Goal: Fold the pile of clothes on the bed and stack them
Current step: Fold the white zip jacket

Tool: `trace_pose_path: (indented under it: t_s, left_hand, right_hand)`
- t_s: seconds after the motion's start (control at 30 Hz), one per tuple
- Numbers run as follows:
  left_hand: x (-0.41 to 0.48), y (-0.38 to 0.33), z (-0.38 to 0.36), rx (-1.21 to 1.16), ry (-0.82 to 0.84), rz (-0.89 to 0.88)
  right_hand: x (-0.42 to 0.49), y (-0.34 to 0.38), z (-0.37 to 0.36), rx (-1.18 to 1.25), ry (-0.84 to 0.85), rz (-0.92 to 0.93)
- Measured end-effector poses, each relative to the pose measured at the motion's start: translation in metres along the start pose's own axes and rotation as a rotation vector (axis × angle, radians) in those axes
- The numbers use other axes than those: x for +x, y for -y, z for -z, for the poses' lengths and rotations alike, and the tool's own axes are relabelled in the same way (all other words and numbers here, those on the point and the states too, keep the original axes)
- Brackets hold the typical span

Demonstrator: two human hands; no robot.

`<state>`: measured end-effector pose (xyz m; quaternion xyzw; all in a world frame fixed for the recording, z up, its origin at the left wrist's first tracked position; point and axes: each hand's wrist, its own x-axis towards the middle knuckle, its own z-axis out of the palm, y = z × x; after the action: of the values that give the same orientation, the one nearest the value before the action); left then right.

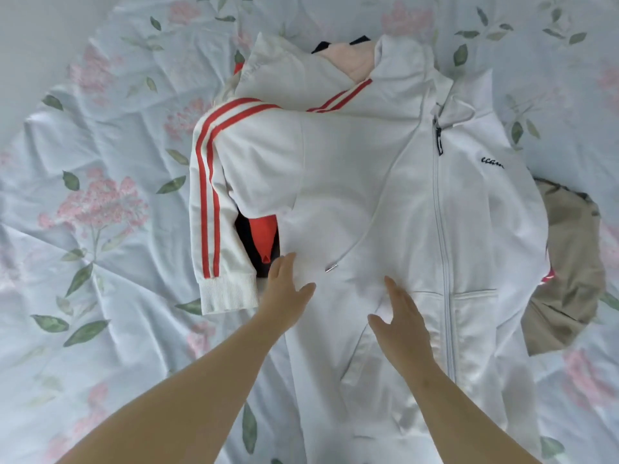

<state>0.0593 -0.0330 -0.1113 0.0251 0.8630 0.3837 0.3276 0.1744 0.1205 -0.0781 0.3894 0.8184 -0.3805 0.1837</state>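
Note:
A white zip-up hooded jacket [385,182] with red stripes on its sleeves lies front up across the bed, covering most of the clothes pile. Its left sleeve [214,209] is folded down beside the body, cuff toward me. My left hand [284,289] lies flat with straight fingers on the jacket's left edge near the hem. My right hand [402,323] rests flat on the front, just left of the zipper and by the pocket. Neither hand grips the fabric.
A beige garment [569,269] sticks out from under the jacket's right side. Red and dark clothes [264,236] show beneath the left sleeve, and a pink and dark item [355,58] near the hood. The floral bedsheet [100,229] spreads all round.

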Motion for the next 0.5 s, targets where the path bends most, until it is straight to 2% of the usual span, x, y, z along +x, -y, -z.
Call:
trace_pose_path:
  t_s: [0.13,0.27,0.37,0.5]
  left_hand:
    - [-0.062,0.032,-0.04,0.015,0.013,0.029]
    - [-0.12,0.058,-0.07,0.011,-0.058,0.117]
    - [-0.154,0.065,-0.091,-0.131,-0.069,0.239]
    - [-0.18,0.07,-0.107,-0.281,-0.026,0.228]
  right_hand:
    - [-0.049,-0.062,-0.01,-0.138,0.054,-0.047]
    - [-0.094,-0.115,-0.016,-0.361,0.044,0.1]
    - [-0.113,-0.137,-0.018,-0.371,0.079,0.128]
    - [-0.121,-0.15,-0.017,-0.333,0.095,0.195]
